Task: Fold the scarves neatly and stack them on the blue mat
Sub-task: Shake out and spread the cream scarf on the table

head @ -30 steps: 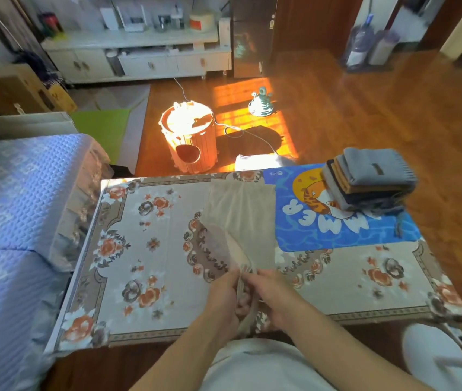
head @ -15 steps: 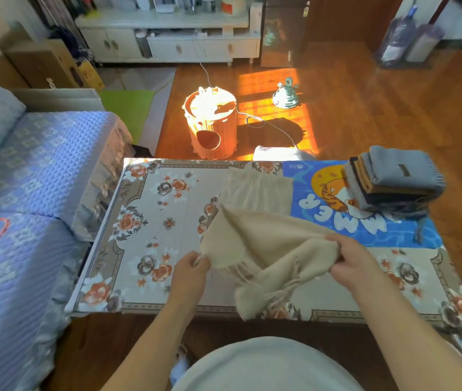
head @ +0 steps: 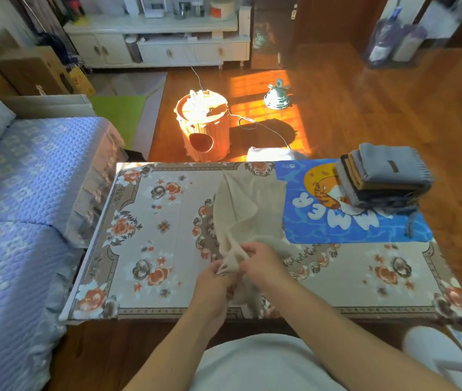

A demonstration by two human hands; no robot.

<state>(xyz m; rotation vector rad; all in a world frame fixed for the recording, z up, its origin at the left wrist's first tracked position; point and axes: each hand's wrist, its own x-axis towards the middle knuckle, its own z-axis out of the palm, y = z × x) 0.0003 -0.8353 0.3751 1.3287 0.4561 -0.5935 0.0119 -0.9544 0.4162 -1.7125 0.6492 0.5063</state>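
A beige scarf [head: 245,204] lies lengthwise across the middle of the floral table cover, its far end flat and its near end bunched and lifted. My left hand [head: 212,280] and my right hand [head: 260,262] sit close together near the table's front edge, both pinching that bunched end. A blue mat [head: 322,221] with a cartoon print lies at the table's far right. On its far right part stands a stack of folded scarves [head: 382,179], grey on top, with brown and dark ones below.
The low table [head: 145,244] carries a floral cover. A blue quilted sofa [head: 12,193] runs along the left. Beyond the table stand a wooden barrel-shaped bucket [head: 204,128] with a cord and a small ornament [head: 277,94] on the wood floor. White cabinets [head: 156,43] line the back wall.
My hands, spread apart half a second ago with the scarf stretched between them, have come together at the front middle, gathering the scarf's near end into a bunch.
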